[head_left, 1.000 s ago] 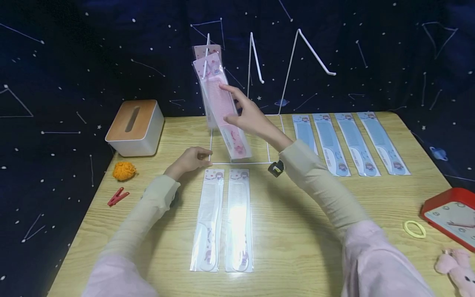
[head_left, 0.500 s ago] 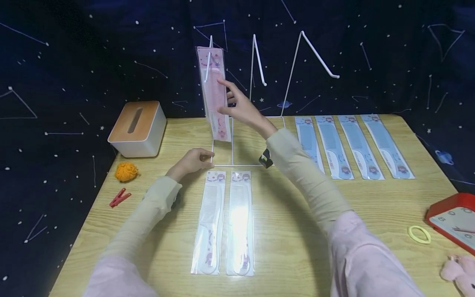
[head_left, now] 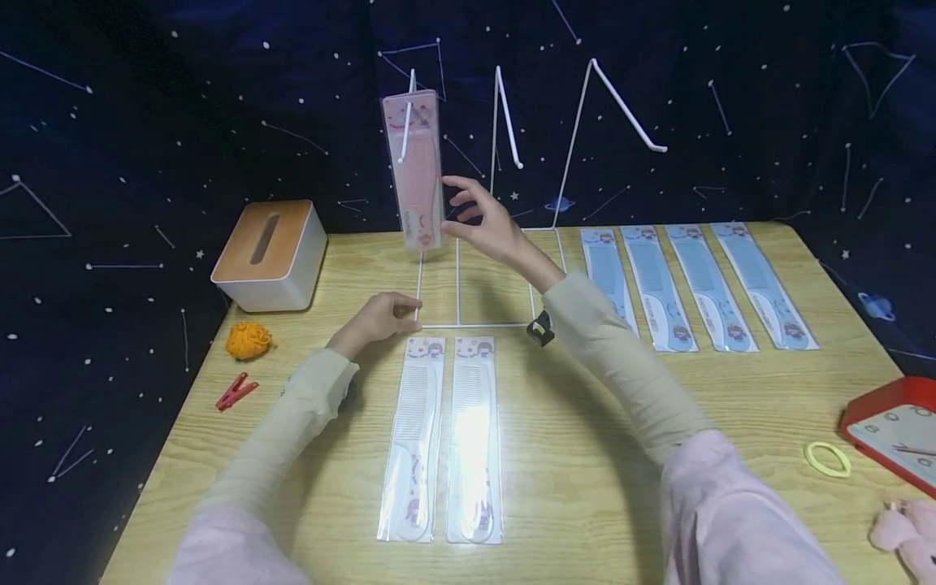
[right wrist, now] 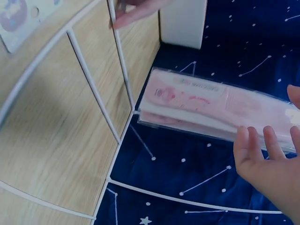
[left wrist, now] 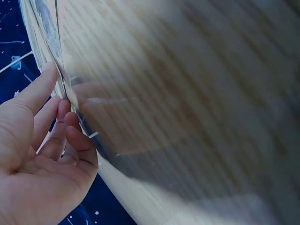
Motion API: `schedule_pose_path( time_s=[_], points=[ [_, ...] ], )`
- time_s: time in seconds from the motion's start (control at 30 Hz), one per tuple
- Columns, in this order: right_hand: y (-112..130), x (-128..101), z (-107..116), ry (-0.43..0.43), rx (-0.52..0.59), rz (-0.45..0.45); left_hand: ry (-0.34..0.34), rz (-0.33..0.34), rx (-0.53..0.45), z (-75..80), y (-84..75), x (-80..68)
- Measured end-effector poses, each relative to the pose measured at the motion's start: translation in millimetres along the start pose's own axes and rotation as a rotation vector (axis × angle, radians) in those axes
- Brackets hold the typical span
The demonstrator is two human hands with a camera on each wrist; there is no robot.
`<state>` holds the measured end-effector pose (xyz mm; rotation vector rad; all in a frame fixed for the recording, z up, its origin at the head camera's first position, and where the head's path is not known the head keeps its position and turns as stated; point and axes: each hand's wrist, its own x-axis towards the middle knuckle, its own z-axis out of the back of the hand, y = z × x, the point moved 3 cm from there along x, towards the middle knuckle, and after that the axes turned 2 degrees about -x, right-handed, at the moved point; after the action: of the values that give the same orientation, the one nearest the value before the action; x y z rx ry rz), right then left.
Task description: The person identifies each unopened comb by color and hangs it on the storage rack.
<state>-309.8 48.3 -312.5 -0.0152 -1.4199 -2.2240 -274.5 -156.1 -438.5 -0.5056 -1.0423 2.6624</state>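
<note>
A white wire display rack [head_left: 475, 326] with three raised hooks stands on the table. Pink combs in clear packaging [head_left: 418, 175] hang from its left hook, one behind another. Beside their right edge is my right hand [head_left: 484, 223], fingers apart and loosely bent, fingertips right at the packaging. The right wrist view shows the pink packages [right wrist: 187, 98] slanting past those fingers. My left hand [head_left: 376, 318] holds the rack's front left corner between thumb and fingers. Two white packaged combs [head_left: 411, 439] lie side by side in front of the rack.
Several blue packaged combs [head_left: 658, 288] lie in a row at the back right. A tissue box [head_left: 270, 256], orange yarn [head_left: 249, 340] and a red clip [head_left: 236, 392] sit left. A red clock [head_left: 895, 431], yellow ring [head_left: 827, 459] and pink plush toy [head_left: 910, 532] are right.
The front pink comb has swung from a tilt to hang nearly straight, overlapping the one behind. My right hand has let go and drawn slightly to its side. The left hand stays put.
</note>
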Motion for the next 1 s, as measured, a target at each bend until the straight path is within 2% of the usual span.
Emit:
schedule_pose_path(
  time_s=[0.17,0.37,0.53,0.7,0.8,1.0],
  points=[
    [0,-32,3,0.003,0.015,-0.031,-0.004,-0.011,0.002,-1.2,0.9,1.7],
    [-15,-80,-4,0.091,-0.006,-0.089,-0.003,-0.018,0.004,0.0,2.3,1.1],
    [-30,-123,-18,0.166,-0.060,-0.132,-0.004,-0.024,0.015,-0.7,1.8,0.9],
    [-40,-164,-37,0.304,-0.171,-0.183,0.006,-0.021,0.005,-1.0,1.4,-0.5],
    [-42,-182,-47,0.365,-0.282,-0.211,0.003,-0.017,-0.002,-0.3,0.8,-0.7],
    [-33,-195,-62,0.398,-0.439,-0.245,0.002,-0.014,-0.008,-0.8,-0.1,-1.1]
  ],
)
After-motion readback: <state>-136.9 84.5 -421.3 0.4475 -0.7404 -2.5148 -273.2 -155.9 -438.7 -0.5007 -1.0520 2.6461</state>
